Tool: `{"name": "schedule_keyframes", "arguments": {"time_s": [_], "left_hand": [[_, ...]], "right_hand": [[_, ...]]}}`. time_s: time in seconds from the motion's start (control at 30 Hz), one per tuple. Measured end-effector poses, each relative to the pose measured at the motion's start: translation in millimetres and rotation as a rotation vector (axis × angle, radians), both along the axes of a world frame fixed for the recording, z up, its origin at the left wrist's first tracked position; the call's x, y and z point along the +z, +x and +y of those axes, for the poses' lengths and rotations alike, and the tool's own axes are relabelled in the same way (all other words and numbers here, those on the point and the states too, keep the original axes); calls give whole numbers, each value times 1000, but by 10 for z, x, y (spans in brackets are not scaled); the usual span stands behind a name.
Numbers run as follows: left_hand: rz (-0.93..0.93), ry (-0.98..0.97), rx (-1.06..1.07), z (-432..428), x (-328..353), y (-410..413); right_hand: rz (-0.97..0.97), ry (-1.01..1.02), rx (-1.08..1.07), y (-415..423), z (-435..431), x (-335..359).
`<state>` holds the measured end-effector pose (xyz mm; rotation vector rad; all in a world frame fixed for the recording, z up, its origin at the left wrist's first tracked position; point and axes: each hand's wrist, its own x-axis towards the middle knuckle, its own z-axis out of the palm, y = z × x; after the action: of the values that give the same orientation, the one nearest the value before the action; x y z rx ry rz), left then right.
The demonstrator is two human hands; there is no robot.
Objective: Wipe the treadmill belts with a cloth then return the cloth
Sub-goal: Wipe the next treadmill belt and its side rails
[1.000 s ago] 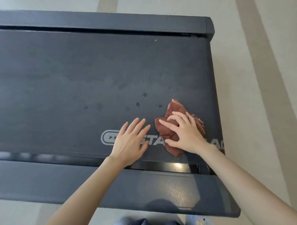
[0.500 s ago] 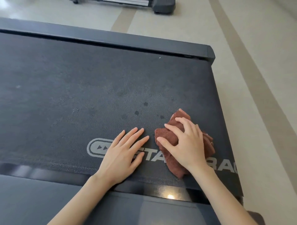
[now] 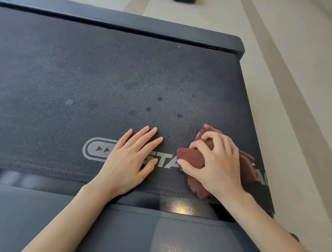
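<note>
so the right hand (image 3: 217,161) has its fingers curled into the bunched-up reddish-brown cloth (image 3: 195,157), gripping it against the treadmill belt (image 3: 89,72) near the belt's right edge, right on top of the grey printed logo (image 3: 100,148). left hand (image 3: 128,160) is flat on the belt just beside it, fingers straight and a bit spread, holding nothing. few dark spots (image 3: 159,99) on the belt just past the fingertips

Pale beige floor (image 3: 313,27), smooth, evenly lit. Darker tan stripe (image 3: 294,91) runs diagonally along the right. Dark object (image 3: 184,0) cut off at the top edge.
</note>
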<state>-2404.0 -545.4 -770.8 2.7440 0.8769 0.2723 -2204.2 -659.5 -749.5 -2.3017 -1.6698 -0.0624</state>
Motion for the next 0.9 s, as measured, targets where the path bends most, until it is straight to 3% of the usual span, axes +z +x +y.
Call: {"name": "schedule_keyframes", "arguments": {"time_s": [0.13,0.3,0.4,0.53,0.67,0.9], "left_hand": [[5,-16,9,-9,26,6],[-21,-20,7,-33,45,-19],[-13,-16,-5,-24,47,-21],[10,-14,-4,-22,25,-38],[7,-14,2,-36,11,-31],[12,-22,6,-28,17,0]], "right_hand": [[-12,112,-10,250,480,-52],[32,0,-171,569,1247,38],[65,-15,-92,536,1015,34],[87,-18,82,314,97,79],[46,82,106,139,-700,-45],[-10,166,53,394,119,-86]]}}
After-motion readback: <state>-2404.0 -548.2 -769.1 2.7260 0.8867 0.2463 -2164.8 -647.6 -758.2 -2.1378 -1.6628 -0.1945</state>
